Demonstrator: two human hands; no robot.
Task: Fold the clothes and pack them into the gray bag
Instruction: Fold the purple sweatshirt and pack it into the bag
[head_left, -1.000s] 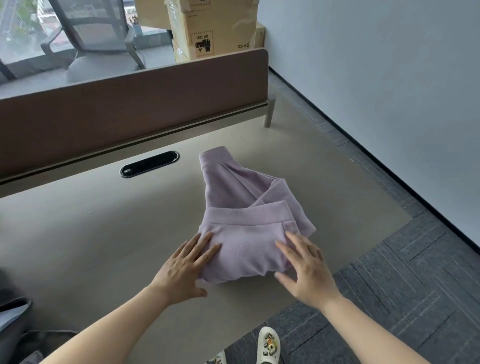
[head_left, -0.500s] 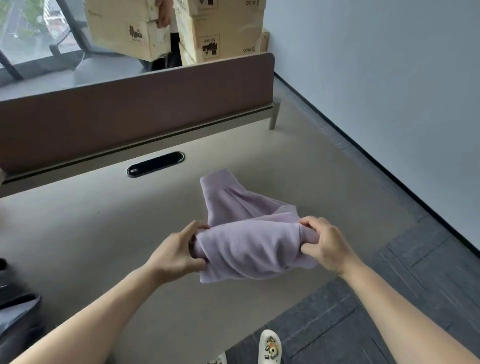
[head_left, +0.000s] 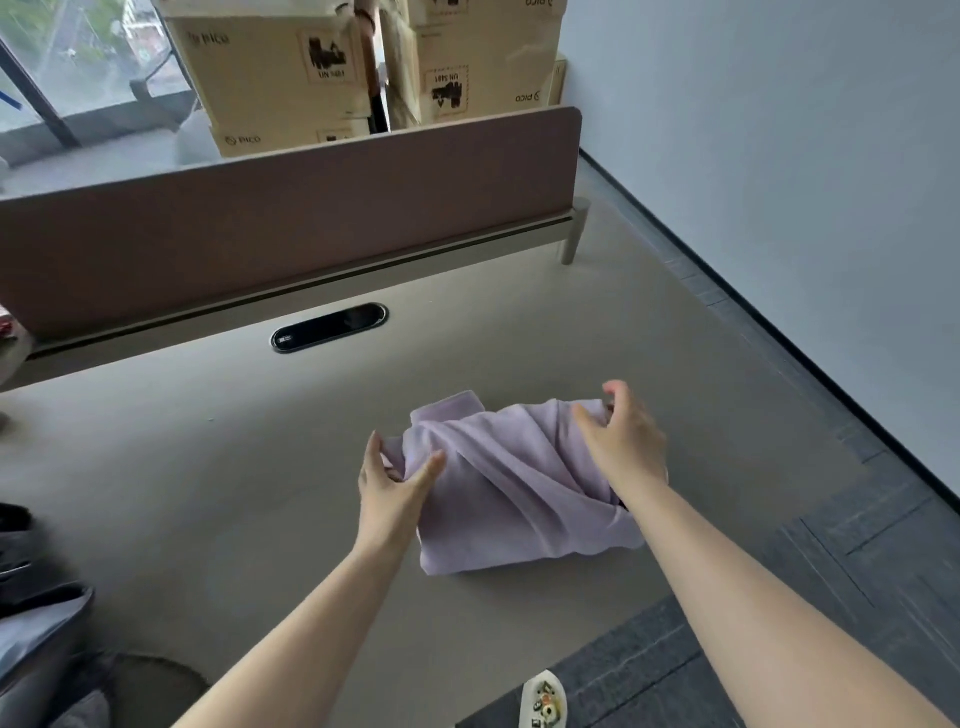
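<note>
— How many garments are out?
— One lilac garment (head_left: 514, 488), bunched up on the one desk (head_left: 208, 467).
— Hands?
— Two: the left hand (head_left: 389, 488) and the right hand (head_left: 628, 441), both on the cloth.
— Bags?
— One gray bag (head_left: 36, 639), partly cut off at the left edge.
— And behind the desk?
— One brown divider panel (head_left: 291, 218), and at least three cardboard boxes (head_left: 275, 67) stacked beyond it; I cannot tell the full count.
— Anything set into the desk?
— One black oval cable port (head_left: 329, 328).
— On the floor?
— One white shoe (head_left: 543, 701), decorated on top.
</note>
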